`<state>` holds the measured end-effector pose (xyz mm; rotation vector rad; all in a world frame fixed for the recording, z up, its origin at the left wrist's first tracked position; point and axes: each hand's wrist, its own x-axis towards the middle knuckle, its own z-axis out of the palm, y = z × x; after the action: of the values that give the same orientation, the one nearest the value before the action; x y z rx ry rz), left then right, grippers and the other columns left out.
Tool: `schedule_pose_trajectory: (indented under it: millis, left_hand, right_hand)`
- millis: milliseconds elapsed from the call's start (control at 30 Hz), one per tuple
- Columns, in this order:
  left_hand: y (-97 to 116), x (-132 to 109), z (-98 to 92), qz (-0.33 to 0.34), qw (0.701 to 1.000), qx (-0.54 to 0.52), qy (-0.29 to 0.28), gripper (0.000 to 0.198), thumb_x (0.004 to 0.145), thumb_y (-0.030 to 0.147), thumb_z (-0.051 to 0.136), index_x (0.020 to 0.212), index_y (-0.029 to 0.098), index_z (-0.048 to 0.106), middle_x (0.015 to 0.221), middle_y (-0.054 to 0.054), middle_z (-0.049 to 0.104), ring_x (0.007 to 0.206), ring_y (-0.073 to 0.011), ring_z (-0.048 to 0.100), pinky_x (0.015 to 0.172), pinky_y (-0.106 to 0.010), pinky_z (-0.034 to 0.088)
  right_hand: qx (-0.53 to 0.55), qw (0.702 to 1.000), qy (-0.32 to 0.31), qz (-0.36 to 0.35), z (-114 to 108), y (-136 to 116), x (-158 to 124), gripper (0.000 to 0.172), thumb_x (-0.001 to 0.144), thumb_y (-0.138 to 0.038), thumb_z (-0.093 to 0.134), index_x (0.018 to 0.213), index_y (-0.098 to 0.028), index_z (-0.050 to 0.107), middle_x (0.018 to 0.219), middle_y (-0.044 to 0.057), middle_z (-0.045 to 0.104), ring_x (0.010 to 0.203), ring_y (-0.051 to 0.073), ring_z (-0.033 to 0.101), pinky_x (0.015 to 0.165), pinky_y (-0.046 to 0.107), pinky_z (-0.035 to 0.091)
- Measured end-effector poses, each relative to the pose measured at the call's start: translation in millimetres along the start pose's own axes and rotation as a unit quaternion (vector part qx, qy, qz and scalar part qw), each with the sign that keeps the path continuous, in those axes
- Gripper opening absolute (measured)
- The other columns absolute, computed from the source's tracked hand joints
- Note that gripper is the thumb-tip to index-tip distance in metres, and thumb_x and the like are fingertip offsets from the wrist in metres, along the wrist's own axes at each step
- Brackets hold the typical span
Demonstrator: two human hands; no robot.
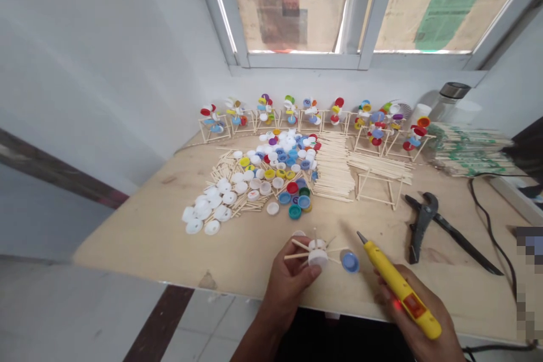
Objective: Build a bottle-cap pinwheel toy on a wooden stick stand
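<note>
In my left hand [292,277], thumb and fingers pinch a small wheel [318,257] made of white bottle caps with thin wooden sticks radiating from it. A blue bottle cap [350,262] is at the right end of one stick; I cannot tell whether it is attached. A white cap [298,233] shows behind the wheel, above my fingers. My right hand [418,305] is wrapped round a yellow hot glue pen [394,277], its pointed metal tip aimed up and left. A red light glows on its side. The tip is apart from the wheel.
Loose bottle caps [280,164] and short sticks lie at centre-left, beside a row of long sticks [333,169]. Finished cap wheels on stick stands [265,110] line the wall. A bare stick frame [379,186], black cutter [424,226], bagged sticks [466,147] and a cable [487,226] are rightward.
</note>
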<state>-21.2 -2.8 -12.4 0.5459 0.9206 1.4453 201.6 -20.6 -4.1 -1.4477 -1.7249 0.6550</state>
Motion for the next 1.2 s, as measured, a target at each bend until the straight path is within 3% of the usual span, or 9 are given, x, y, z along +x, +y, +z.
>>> schedule_pose_trajectory:
  millis: [200,367,700,867,1200]
  left_hand:
    - [2,-2,5.4,0.028,0.999,0.031,-0.002,0.035,0.059,0.026,0.083,0.085,0.019,0.061,0.091,-0.003,0.073,0.1,-0.024,0.067,0.088,-0.032,0.049]
    - [-1,0,-1.5,-0.004,0.998,0.07,0.003,0.049,0.06,0.03,0.083,0.103,0.017,0.064,0.104,-0.01,0.073,0.103,-0.0271,0.067,0.09,-0.036,0.05]
    - [0,-3,1.9,0.013,0.993,0.116,0.026,0.043,0.061,0.034,0.082,0.098,0.017,0.068,0.108,-0.011,0.073,0.104,-0.0268,0.067,0.091,-0.036,0.051]
    - [-3,-6,3.3,0.034,0.99,0.126,0.048,0.042,0.062,0.034,0.082,0.098,0.018,0.067,0.106,-0.01,0.073,0.102,-0.0265,0.068,0.093,-0.037,0.051]
    - [-10,-3,-6.7,0.042,0.992,0.105,0.048,0.041,0.064,0.029,0.081,0.098,0.019,0.06,0.112,-0.01,0.071,0.111,-0.0259,0.064,0.101,-0.041,0.046]
  right_hand:
    - [0.018,0.998,-0.056,0.014,1,3,0,0.021,0.089,-0.038,0.052,0.098,-0.021,0.061,0.081,0.002,0.066,0.068,0.017,0.063,0.058,0.023,0.049]
    - [0.028,0.997,-0.057,0.04,4,-5,0,0.017,0.088,-0.035,0.053,0.09,-0.02,0.061,0.075,0.001,0.063,0.064,0.017,0.06,0.055,0.024,0.047]
    - [0.065,0.995,-0.076,0.009,4,-15,-1,0.01,0.089,-0.028,0.051,0.083,-0.02,0.054,0.077,0.002,0.058,0.063,0.015,0.054,0.056,0.025,0.044]
    - [0.065,0.995,-0.069,-0.037,7,-22,1,0.004,0.087,-0.022,0.051,0.09,-0.022,0.054,0.09,0.004,0.06,0.078,0.017,0.059,0.068,0.027,0.047]
    - [0.06,0.993,-0.1,-0.026,12,-26,-2,0.004,0.087,-0.021,0.052,0.083,-0.02,0.053,0.075,0.0,0.055,0.065,0.014,0.054,0.059,0.025,0.043]
